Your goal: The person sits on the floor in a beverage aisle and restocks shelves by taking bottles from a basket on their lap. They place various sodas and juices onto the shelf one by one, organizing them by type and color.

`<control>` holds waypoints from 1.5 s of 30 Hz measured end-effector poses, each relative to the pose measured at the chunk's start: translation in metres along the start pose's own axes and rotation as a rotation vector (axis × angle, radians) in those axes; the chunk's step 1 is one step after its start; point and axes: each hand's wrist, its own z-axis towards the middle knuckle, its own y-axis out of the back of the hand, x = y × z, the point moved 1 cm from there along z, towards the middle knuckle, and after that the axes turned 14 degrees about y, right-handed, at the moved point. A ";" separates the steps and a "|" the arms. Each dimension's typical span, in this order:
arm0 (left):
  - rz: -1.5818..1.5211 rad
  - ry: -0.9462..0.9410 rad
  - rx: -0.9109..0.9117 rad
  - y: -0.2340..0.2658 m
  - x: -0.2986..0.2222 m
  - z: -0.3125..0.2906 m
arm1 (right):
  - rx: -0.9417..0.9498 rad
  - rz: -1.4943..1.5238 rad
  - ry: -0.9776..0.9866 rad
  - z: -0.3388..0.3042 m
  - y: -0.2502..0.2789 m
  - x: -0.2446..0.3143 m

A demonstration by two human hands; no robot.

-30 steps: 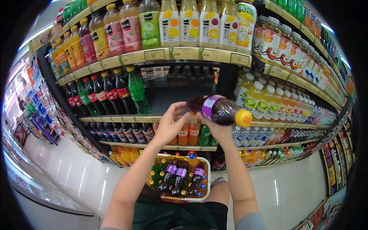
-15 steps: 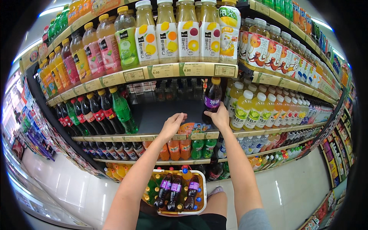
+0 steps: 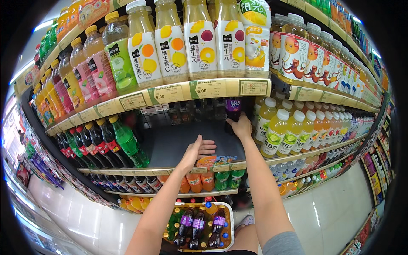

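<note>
1. The right hand [image 3: 240,126] is gripping a purple-labelled bottle [image 3: 233,109], which is standing nearly upright toward the right end of the dark shelf [image 3: 170,142].
2. The left hand [image 3: 196,152] is hovering by the shelf's front edge, fingers stretching open, slightly apart.
3. Open room is spreading across the shelf, with a green bottle [image 3: 129,142] bordering its left.
4. A basket [image 3: 232,225] is sitting below the shelf.

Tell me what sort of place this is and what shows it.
Probably a supermarket drinks aisle: tiered shelves of bottled drinks, price tags along them, and a basket holding purple-labelled bottles.
</note>
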 end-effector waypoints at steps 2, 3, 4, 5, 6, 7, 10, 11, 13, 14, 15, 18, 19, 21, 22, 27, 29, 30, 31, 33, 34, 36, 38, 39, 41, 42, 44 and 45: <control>0.016 -0.003 -0.007 -0.001 0.000 -0.002 | -0.008 -0.003 0.001 0.006 -0.006 -0.003; 0.025 -0.005 -0.009 0.000 0.000 -0.002 | -0.012 -0.004 0.001 0.008 -0.008 -0.004; 0.014 -0.006 -0.032 0.000 0.002 -0.002 | -0.010 0.001 -0.007 0.008 -0.010 -0.003; 0.015 -0.013 -0.044 0.002 0.003 -0.001 | -0.008 0.006 -0.016 0.009 -0.012 -0.001; 0.015 -0.019 -0.054 0.005 0.004 0.000 | -0.007 0.011 -0.026 0.009 -0.013 0.000; 0.010 -0.025 -0.057 0.003 0.004 -0.001 | -0.013 0.031 -0.024 0.009 -0.014 -0.005; 0.084 -0.045 -0.069 -0.001 0.000 0.002 | -0.048 0.095 0.008 0.009 -0.013 -0.015; 0.093 -0.073 -0.065 -0.002 0.000 0.000 | -0.062 0.120 0.033 0.003 -0.012 -0.016; 0.108 -0.125 -0.054 -0.003 -0.002 0.000 | -0.107 0.150 0.103 -0.010 -0.008 -0.015; 0.082 -0.163 -0.114 -0.005 0.000 -0.006 | -0.142 0.187 0.181 -0.025 -0.001 -0.005; 0.058 -0.200 -0.175 -0.004 0.001 -0.011 | -0.177 0.225 0.257 -0.037 0.007 0.005; 0.173 -0.393 -0.349 -0.004 0.008 -0.029 | -0.274 0.340 0.284 -0.091 0.039 0.039; 0.239 -0.466 -0.411 -0.009 0.005 -0.043 | -0.309 0.347 0.298 -0.112 0.050 0.045; 0.166 -0.446 -0.457 -0.012 0.018 -0.073 | -0.299 0.444 0.297 -0.160 0.055 0.058; 0.127 -0.483 -0.487 -0.014 0.030 -0.085 | -0.280 0.337 0.306 -0.185 0.057 0.063; 0.198 -0.294 -0.559 -0.012 0.146 -0.136 | 0.116 0.326 0.084 -0.323 -0.023 0.020; 0.335 -0.017 -0.578 -0.010 0.213 -0.153 | 0.261 0.344 -0.107 -0.381 -0.062 0.002; 0.535 0.071 -0.678 -0.007 0.250 -0.165 | 0.321 0.367 -0.132 -0.403 -0.071 0.009; 0.558 0.072 -0.730 -0.004 0.295 -0.172 | 0.385 0.312 -0.110 -0.426 -0.089 0.002; 0.652 0.459 -0.610 -0.016 0.324 -0.186 | 0.464 0.257 -0.126 -0.461 -0.109 -0.012; 0.674 0.491 -0.592 -0.020 0.330 -0.193 | 0.502 0.240 -0.146 -0.471 -0.112 -0.007; 0.690 0.521 -0.546 -0.021 0.338 -0.202 | 0.528 0.208 -0.149 -0.483 -0.117 0.000; 0.669 0.515 -0.498 -0.012 0.356 -0.201 | 0.510 0.174 -0.105 -0.489 -0.117 0.007; 0.664 0.534 -0.462 -0.010 0.360 -0.200 | 0.516 0.166 -0.096 -0.490 -0.116 0.008; 0.650 0.570 -0.417 0.000 0.357 -0.202 | 0.534 0.163 -0.055 -0.488 -0.117 0.012; 0.654 0.590 -0.387 -0.001 0.357 -0.204 | 0.562 0.190 -0.076 -0.490 -0.114 0.012; 0.510 0.678 -0.381 -0.006 0.348 -0.206 | 0.574 0.235 -0.110 -0.489 -0.112 0.009; 0.385 0.731 -0.370 -0.005 0.348 -0.209 | 0.604 0.260 -0.146 -0.487 -0.107 0.016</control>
